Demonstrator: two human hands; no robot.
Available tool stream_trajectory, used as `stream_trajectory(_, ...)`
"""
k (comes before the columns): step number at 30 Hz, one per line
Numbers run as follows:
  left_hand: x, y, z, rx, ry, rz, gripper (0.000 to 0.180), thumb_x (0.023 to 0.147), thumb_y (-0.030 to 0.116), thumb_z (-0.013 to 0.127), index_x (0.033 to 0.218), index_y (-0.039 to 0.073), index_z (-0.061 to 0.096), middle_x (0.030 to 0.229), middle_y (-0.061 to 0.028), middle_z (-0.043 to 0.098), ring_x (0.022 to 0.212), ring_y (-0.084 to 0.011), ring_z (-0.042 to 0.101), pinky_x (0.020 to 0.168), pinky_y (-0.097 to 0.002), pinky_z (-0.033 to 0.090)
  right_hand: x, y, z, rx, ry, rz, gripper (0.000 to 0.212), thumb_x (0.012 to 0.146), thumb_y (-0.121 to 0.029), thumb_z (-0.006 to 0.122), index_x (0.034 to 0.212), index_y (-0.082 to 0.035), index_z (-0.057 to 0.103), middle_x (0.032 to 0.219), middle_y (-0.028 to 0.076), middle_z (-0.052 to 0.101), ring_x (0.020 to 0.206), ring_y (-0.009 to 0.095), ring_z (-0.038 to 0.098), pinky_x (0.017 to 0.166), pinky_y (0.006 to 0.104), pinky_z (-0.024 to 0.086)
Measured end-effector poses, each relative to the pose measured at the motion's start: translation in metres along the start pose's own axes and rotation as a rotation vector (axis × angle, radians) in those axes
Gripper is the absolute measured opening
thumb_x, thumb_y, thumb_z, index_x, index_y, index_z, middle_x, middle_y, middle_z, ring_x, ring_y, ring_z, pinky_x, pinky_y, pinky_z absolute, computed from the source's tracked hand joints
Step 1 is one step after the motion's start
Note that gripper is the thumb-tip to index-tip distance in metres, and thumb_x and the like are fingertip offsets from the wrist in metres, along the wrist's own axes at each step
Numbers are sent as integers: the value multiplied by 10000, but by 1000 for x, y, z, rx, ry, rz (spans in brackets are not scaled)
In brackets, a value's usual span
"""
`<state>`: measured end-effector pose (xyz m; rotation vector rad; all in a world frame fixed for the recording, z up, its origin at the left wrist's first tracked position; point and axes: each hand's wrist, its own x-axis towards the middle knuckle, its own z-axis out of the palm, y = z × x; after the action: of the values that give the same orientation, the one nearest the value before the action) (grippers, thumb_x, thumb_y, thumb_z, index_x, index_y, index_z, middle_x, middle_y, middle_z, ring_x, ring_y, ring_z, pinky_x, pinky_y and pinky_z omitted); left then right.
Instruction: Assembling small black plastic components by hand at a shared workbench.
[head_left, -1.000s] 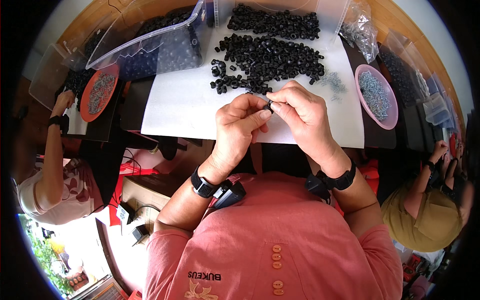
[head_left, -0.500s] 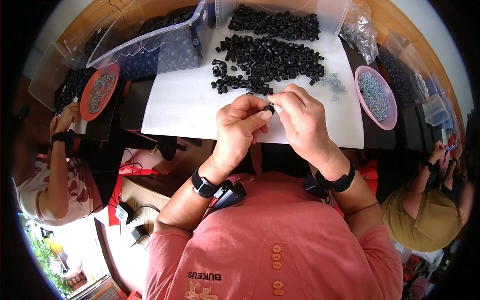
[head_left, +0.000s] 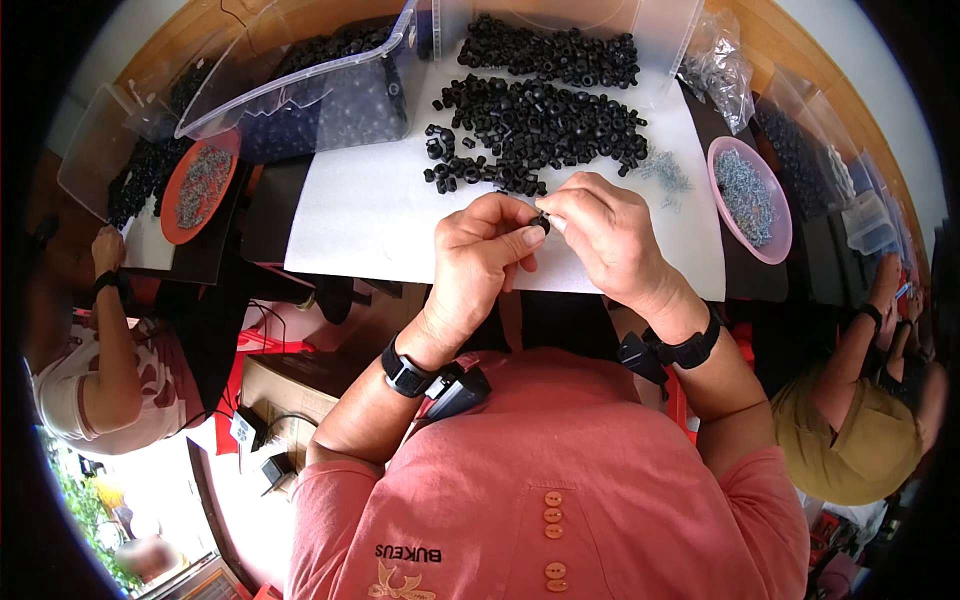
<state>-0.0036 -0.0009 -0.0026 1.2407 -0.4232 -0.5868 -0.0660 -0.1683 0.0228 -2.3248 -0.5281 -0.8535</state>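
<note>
My left hand [head_left: 476, 248] pinches a small round black plastic part [head_left: 540, 224] between thumb and forefinger, above the near side of the white work sheet [head_left: 370, 225]. Close against it, my right hand [head_left: 618, 238] has its thumb and fingertips together on a tiny silvery piece that looks like a screw [head_left: 542, 212], at the top of the black part. The fingers hide most of both pieces. Just beyond my hands lies a loose pile of black plastic parts [head_left: 540, 120]. To the right of the pile, small silvery screws [head_left: 665, 172] are scattered on the sheet.
A pink bowl of screws [head_left: 715, 170] stands at the right, an orange bowl [head_left: 232, 160] at the left. A clear bin [head_left: 300, 92] of black parts is at the back left; a tipped clear bin [head_left: 665, 50] spills more. Other people work on both sides.
My right hand has turned slightly and its forearm has shifted a little right, fingertips still at the black part. My left hand stays nearly still. The person at left has lowered a hand.
</note>
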Motion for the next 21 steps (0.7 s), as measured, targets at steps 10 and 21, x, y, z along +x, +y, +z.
stream_trajectory(10,2,2,-2,-88,-5,-45,49,891,3,656,927,-24,635,740,-52,634,556,-96,596,390,-180,388,-1,6,7,-45,59,-121,258,747,138,585,988,57,629,833,150,591,695,283,595,599,350,491)
stream_trajectory(21,0,-1,-2,-55,-9,-9,50,901,12,655,925,-27,634,739,-50,635,575,-95,604,395,-184,392,-9,-1,10,209,68,199,84,887,37,591,965,40,621,786,98,563,639,192,547,573,282,440)
